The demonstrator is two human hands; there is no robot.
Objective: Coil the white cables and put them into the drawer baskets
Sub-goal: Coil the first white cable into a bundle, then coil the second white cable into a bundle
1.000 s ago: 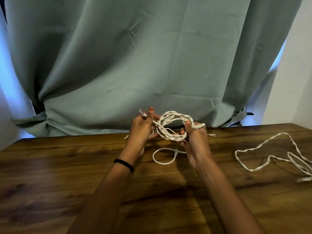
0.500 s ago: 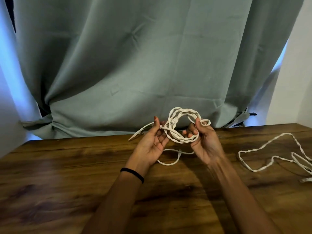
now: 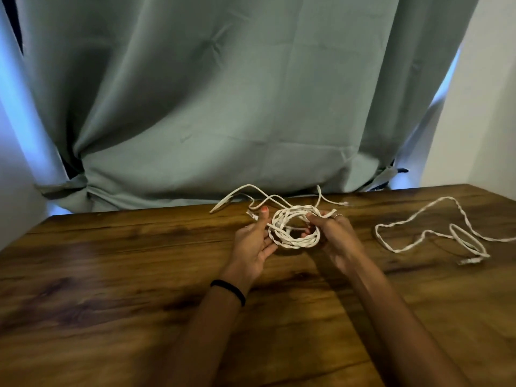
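A coiled white cable point(image 3: 293, 241) sits low over the wooden table point(image 3: 111, 275), held between both hands. My right hand point(image 3: 335, 238) grips the coil's right side, thumb over the top strands and fingers under. My left hand point(image 3: 255, 244) is palm-up at the coil's left edge, fingers fairly straight, touching the strands. Loose ends of the cable point(image 3: 237, 195) trail out toward the table's far edge. A second white cable point(image 3: 435, 233) lies uncoiled on the table to the right. No drawer or basket is in view.
A grey-green curtain point(image 3: 223, 93) hangs right behind the table's far edge. White walls stand at left and right. A black band is on my left wrist point(image 3: 229, 291). The near half of the table is bare wood.
The coil has come down from an upright loop in the air to lie nearly flat over the table. Its loose ends have sprung out toward the far edge. My left hand has opened.
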